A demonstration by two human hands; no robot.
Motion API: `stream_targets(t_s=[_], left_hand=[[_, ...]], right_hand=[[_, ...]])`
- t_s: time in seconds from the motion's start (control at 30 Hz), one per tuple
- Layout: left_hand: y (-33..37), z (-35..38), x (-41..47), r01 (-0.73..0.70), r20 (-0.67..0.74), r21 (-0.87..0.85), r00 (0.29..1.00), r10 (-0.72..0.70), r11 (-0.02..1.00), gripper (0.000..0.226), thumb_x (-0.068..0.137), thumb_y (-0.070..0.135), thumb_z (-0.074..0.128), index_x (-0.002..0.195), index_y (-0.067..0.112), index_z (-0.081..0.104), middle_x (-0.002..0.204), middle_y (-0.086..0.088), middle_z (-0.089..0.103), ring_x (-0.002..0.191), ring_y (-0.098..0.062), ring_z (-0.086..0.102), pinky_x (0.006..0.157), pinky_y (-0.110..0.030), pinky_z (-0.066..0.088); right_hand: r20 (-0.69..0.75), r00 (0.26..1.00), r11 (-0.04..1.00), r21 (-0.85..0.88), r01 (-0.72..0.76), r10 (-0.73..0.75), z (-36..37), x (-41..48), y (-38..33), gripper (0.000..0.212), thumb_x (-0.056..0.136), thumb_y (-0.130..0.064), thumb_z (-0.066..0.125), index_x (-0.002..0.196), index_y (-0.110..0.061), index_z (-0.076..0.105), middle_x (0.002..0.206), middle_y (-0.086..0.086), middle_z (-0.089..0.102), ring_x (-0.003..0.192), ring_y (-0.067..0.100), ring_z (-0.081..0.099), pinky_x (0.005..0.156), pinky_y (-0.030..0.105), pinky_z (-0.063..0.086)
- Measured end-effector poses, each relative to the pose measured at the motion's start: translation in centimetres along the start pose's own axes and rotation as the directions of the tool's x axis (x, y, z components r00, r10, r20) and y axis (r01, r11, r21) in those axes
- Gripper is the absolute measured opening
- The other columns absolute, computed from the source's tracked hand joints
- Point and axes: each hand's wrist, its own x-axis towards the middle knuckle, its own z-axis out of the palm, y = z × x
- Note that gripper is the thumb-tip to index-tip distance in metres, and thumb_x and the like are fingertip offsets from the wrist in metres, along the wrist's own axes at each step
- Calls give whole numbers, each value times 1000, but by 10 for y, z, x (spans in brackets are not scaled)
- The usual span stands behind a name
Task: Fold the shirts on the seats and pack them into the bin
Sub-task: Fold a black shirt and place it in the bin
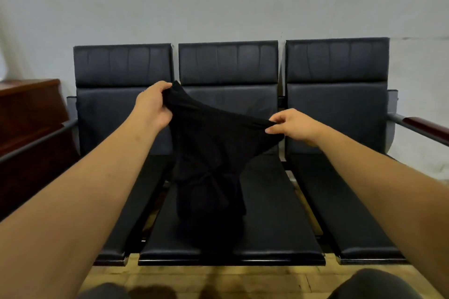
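A black shirt (213,153) hangs in the air over the middle seat (274,233) of a row of three black padded seats. My left hand (153,107) grips its upper edge at the higher left end. My right hand (291,124) pinches the same edge lower down on the right. The cloth stretches between both hands and drops in bunched folds, its lower end resting on the middle seat cushion. No bin is in view.
The left seat (121,114) and right seat (337,114) carry nothing. A metal armrest with a wooden top (420,126) juts out at the right. A dark wooden cabinet (29,114) stands at the left. My knees (374,284) show at the bottom.
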Motion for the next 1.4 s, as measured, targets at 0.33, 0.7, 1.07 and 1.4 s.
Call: stream_targets(t_s=[0.33, 0.7, 1.07, 1.4], left_hand=[[64, 46, -11, -149, 139, 60, 980, 139, 987, 18, 95, -7, 52, 97, 5, 65, 109, -17, 71, 100, -29, 71, 76, -37, 62], [96, 72, -26, -167, 172, 202, 976, 133, 965, 15, 102, 8, 53, 114, 4, 60, 102, -9, 67, 95, -20, 67, 76, -30, 61], [73, 49, -17, -74, 119, 254, 992, 44, 964, 25, 102, 7, 51, 124, 2, 59, 126, -16, 65, 106, -26, 67, 82, -38, 60], [75, 59, -13, -173, 146, 186, 978, 147, 967, 20, 94, -6, 51, 111, 1, 57, 106, -14, 64, 95, -24, 67, 79, -34, 62]], right_hand=[[-425, 898, 895, 437, 96, 111, -49, 20, -78, 17, 103, -22, 53, 98, -11, 65, 66, 11, 51, 40, 17, 51, 44, 28, 45], [-241, 959, 407, 899, 162, 150, -69, 33, -95, 37, 102, 3, 45, 136, -6, 57, 113, 9, 68, 100, 18, 69, 79, 30, 54], [-401, 907, 556, 786, 269, 129, -59, 21, -92, 22, 100, -5, 51, 108, -16, 69, 101, 8, 73, 90, 22, 71, 82, 37, 61], [-196, 955, 474, 878, 70, 222, -61, 23, -88, 29, 100, -32, 61, 118, -9, 67, 109, 8, 74, 95, 23, 73, 80, 39, 62]])
